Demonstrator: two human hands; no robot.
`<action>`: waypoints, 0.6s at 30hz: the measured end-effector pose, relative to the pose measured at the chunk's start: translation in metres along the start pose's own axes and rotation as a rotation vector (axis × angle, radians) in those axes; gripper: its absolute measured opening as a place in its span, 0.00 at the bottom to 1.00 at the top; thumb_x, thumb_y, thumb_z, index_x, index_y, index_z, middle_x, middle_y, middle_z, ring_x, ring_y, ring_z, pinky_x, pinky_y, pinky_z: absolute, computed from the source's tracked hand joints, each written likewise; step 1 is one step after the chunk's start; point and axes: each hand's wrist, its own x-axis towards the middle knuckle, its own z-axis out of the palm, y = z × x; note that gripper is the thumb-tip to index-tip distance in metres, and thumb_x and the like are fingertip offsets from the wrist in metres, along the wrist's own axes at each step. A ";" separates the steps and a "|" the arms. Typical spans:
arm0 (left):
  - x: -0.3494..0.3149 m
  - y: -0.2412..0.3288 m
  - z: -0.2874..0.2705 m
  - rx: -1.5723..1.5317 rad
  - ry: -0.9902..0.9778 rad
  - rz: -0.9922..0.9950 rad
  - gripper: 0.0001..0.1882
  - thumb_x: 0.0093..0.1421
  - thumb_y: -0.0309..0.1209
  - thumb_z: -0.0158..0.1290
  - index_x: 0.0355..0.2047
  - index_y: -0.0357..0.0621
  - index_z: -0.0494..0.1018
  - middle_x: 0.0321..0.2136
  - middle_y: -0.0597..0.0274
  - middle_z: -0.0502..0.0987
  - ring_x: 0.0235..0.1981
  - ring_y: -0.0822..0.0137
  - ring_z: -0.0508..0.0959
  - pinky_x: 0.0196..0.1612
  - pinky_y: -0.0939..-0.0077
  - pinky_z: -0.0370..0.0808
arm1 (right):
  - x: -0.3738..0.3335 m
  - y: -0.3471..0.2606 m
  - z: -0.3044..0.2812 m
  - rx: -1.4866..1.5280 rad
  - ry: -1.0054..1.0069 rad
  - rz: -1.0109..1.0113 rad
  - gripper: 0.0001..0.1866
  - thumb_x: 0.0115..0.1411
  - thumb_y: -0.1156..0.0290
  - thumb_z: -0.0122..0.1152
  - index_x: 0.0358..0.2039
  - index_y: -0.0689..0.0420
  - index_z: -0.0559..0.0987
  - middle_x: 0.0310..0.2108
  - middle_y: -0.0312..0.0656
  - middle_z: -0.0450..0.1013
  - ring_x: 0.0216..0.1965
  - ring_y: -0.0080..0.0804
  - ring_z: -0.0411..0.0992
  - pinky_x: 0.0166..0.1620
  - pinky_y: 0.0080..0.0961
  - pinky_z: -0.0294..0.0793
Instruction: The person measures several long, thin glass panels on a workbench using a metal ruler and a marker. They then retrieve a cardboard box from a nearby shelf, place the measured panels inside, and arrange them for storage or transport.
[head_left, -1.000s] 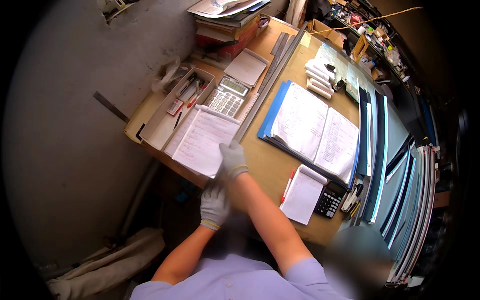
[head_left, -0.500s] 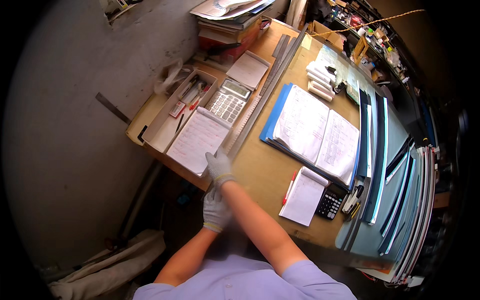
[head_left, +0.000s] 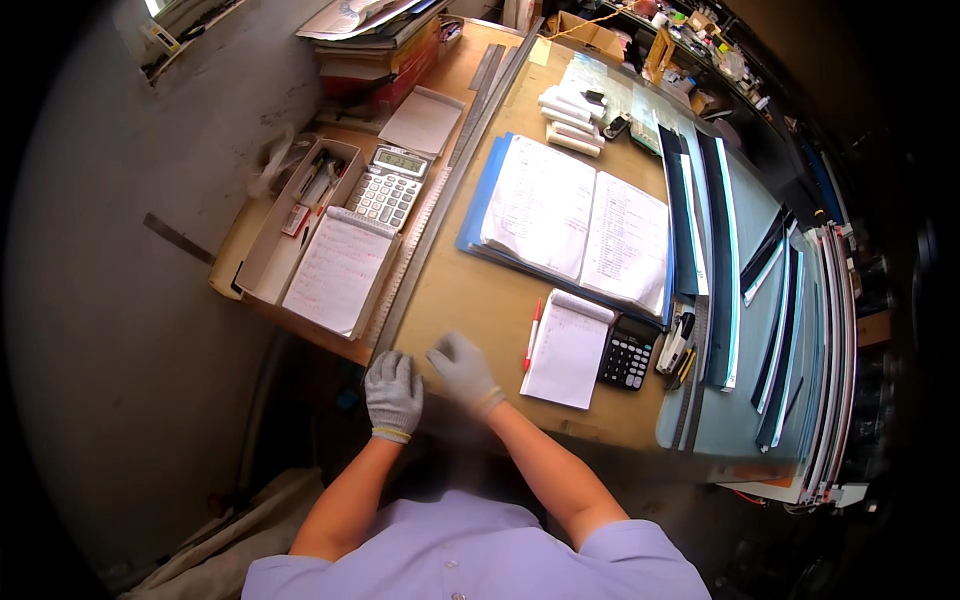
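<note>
Both my hands wear grey knit gloves with yellowish cuffs. My left hand [head_left: 393,396] rests at the near edge of the brown desk [head_left: 440,310], fingers stretched out, with nothing visible in it. To its right, my right hand [head_left: 463,373] hovers over or touches the desk corner; motion blur hides how its fingers are bent. Just beyond my left hand lies a written notepad [head_left: 337,272], with a silver calculator [head_left: 387,188] behind it. Right of my right hand are a red-and-white pen [head_left: 533,333], a second notepad [head_left: 566,355] and a black calculator [head_left: 628,358].
An open binder of written sheets [head_left: 575,215] occupies the desk's middle. A long metal strip [head_left: 432,230] runs along the left side, beside a cardboard tray [head_left: 257,283] with pens. A stapler [head_left: 678,340] and dark strips [head_left: 718,270] lie right. Papers [head_left: 365,25] are stacked far left.
My hands, one over the other at the left notepad's corner before, are now apart. The right has moved right, and the left now lies at the desk edge. The whole view has shifted.
</note>
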 end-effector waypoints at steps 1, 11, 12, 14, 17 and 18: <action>0.000 0.000 -0.001 0.002 -0.009 -0.007 0.23 0.57 0.33 0.57 0.52 0.39 0.72 0.53 0.47 0.72 0.58 0.44 0.69 0.61 0.49 0.65 | -0.016 0.001 -0.020 -0.078 0.033 0.026 0.14 0.60 0.64 0.63 0.32 0.63 0.74 0.29 0.54 0.75 0.31 0.48 0.74 0.37 0.40 0.73; -0.015 -0.006 0.023 -0.148 0.041 0.063 0.12 0.62 0.36 0.59 0.35 0.41 0.71 0.28 0.50 0.75 0.28 0.46 0.77 0.31 0.55 0.73 | -0.164 0.137 -0.182 -0.220 0.701 0.340 0.10 0.55 0.70 0.60 0.20 0.61 0.73 0.18 0.54 0.69 0.21 0.48 0.71 0.28 0.38 0.70; -0.016 -0.005 0.022 -0.195 0.018 0.058 0.13 0.63 0.37 0.58 0.32 0.41 0.70 0.25 0.50 0.73 0.26 0.46 0.76 0.29 0.56 0.72 | -0.179 0.149 -0.188 -0.221 0.734 0.382 0.11 0.55 0.69 0.60 0.20 0.61 0.73 0.20 0.55 0.69 0.22 0.50 0.71 0.29 0.39 0.70; -0.015 0.011 0.017 -0.274 -0.019 0.094 0.15 0.65 0.38 0.56 0.27 0.41 0.69 0.20 0.49 0.71 0.22 0.46 0.73 0.26 0.57 0.69 | -0.210 0.160 -0.200 -0.255 0.776 0.459 0.12 0.55 0.67 0.61 0.21 0.60 0.74 0.21 0.56 0.71 0.23 0.53 0.71 0.30 0.41 0.71; -0.019 0.033 0.030 -0.368 -0.152 0.147 0.21 0.66 0.35 0.55 0.18 0.38 0.64 0.15 0.45 0.64 0.15 0.47 0.66 0.22 0.55 0.61 | -0.248 0.146 -0.211 -0.255 0.861 0.517 0.14 0.55 0.63 0.64 0.23 0.60 0.74 0.22 0.54 0.72 0.27 0.56 0.72 0.32 0.45 0.72; -0.021 0.042 0.036 -0.384 -0.226 0.162 0.22 0.66 0.35 0.56 0.17 0.38 0.63 0.14 0.45 0.63 0.14 0.47 0.66 0.21 0.55 0.61 | -0.258 0.133 -0.215 -0.257 0.911 0.492 0.14 0.55 0.63 0.65 0.23 0.60 0.74 0.22 0.54 0.72 0.27 0.57 0.72 0.32 0.46 0.72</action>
